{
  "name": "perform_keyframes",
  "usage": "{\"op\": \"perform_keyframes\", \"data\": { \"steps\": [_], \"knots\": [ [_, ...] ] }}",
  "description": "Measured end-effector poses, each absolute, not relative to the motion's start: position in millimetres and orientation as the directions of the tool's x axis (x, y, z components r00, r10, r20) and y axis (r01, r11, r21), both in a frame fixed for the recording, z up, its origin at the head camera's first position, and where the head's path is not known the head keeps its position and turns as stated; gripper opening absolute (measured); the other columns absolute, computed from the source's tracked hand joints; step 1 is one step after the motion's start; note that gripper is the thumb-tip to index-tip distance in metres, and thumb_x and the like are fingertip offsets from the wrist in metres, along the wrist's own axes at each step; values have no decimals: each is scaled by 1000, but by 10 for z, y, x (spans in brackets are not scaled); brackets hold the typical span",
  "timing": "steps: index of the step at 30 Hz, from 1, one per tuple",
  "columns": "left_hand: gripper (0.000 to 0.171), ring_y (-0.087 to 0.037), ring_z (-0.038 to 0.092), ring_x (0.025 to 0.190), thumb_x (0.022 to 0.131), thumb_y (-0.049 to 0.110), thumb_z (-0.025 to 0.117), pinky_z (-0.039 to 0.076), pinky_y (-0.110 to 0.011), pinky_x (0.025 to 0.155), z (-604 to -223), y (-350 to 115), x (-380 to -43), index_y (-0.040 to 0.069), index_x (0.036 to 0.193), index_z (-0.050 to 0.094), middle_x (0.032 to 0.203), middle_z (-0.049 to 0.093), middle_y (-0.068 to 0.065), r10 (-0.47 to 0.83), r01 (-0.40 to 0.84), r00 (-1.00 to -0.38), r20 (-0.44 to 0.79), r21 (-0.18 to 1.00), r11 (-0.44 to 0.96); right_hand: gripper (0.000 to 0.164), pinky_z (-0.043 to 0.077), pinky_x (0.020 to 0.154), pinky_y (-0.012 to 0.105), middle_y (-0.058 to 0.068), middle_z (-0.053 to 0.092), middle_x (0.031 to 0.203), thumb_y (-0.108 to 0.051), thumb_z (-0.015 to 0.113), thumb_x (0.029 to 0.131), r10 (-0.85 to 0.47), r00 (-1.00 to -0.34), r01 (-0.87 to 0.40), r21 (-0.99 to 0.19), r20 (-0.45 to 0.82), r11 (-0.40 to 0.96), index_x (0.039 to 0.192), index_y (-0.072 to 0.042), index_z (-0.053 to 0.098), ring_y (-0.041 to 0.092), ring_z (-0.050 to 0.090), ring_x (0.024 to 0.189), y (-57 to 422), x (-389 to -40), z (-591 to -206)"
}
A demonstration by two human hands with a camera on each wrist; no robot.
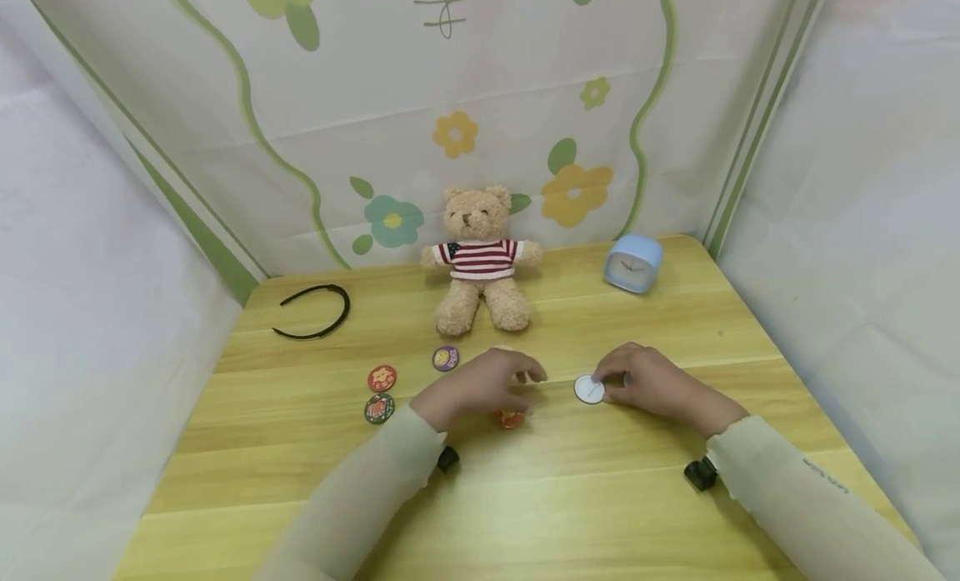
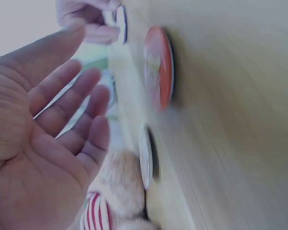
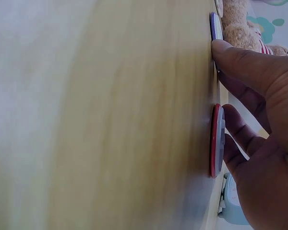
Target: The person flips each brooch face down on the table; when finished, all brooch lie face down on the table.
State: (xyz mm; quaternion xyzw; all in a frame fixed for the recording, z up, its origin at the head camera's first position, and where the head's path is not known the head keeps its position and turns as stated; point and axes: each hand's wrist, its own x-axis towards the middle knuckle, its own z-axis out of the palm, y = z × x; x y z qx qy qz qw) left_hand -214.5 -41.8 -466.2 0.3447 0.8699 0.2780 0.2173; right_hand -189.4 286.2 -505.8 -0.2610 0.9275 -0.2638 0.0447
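My right hand (image 1: 656,385) pinches the edge of a round white-faced, dark-rimmed button badge (image 1: 589,389) between thumb and forefinger. In the right wrist view, a red-rimmed badge (image 3: 217,141) with a grey upper side lies under the other fingers of that hand; it is hidden in the head view. My left hand (image 1: 483,385) hovers over the table with relaxed, parted fingers and holds nothing. Below it lies an orange-red badge (image 1: 511,418), partly covered by the hand. Another pale badge (image 2: 146,157) lies between the left hand and the teddy bear (image 1: 480,260).
Left of the left hand lie a purple badge (image 1: 446,358), a red badge (image 1: 382,378) and a green badge (image 1: 379,408). A black headband (image 1: 341,314) rests at the back left. At the back right stands a blue alarm clock (image 1: 633,264). Fabric walls (image 1: 337,106) border the wooden table (image 1: 570,514).
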Motion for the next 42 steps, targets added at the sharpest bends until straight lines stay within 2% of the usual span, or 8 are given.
{"op": "perform_keyframes", "data": {
  "steps": [5, 12, 20, 26, 35, 42],
  "knots": [
    [47, -14, 65, 118, 95, 19, 88, 55, -35, 106, -4658, -720, -1996, 19, 139, 73, 132, 73, 5, 697, 459, -685, -214, 616, 640, 24, 56, 105, 54, -4, 78, 124, -19, 88, 94, -501, -865, -443, -525, 36, 727, 117, -24, 84, 26, 68, 121, 2879, -1893, -5071],
    [39, -8, 62, 120, 97, 17, 85, 53, -32, 109, -4836, -862, -1957, 21, 133, 75, 133, 71, 8, 715, 534, -679, -165, 558, 635, 25, 55, 106, 55, -3, 78, 125, -19, 88, 94, -502, -864, -445, -518, 35, 731, 117, -25, 84, 28, 68, 123, 2888, -1918, -5095],
    [32, -8, 60, 104, 97, 19, 86, 54, -30, 98, -4905, -736, -1990, 20, 128, 77, 120, 71, 7, 742, 610, -663, -106, 497, 616, 26, 55, 107, 56, -2, 78, 126, -18, 88, 93, -501, -864, -449, -510, 41, 733, 118, -24, 84, 29, 68, 124, 2882, -1912, -5074],
    [31, -9, 60, 97, 98, 20, 85, 54, -28, 93, -4902, -570, -2014, 16, 128, 78, 114, 72, 5, 730, 609, -679, -84, 491, 623, 25, 55, 106, 56, -2, 78, 125, -17, 89, 92, -497, -866, -449, -515, 51, 730, 117, -23, 84, 29, 68, 122, 2870, -1900, -5078],
    [32, -9, 63, 103, 99, 23, 85, 54, -26, 93, -4966, -374, -2093, 18, 129, 77, 120, 73, 6, 727, 607, -684, -68, 499, 618, 24, 55, 107, 55, -3, 78, 124, -16, 89, 93, -491, -870, -439, -522, 46, 731, 115, -24, 84, 28, 68, 122, 2857, -1889, -5086],
    [32, -8, 61, 95, 96, 21, 87, 52, -23, 86, -4990, -298, -2126, 18, 127, 78, 108, 71, 7, 712, 584, -698, -74, 518, 626, 24, 54, 107, 55, -5, 77, 126, -19, 88, 94, -475, -880, -409, -546, 23, 731, 116, -28, 83, 27, 67, 124, 2860, -1879, -5077]
  ]
}}
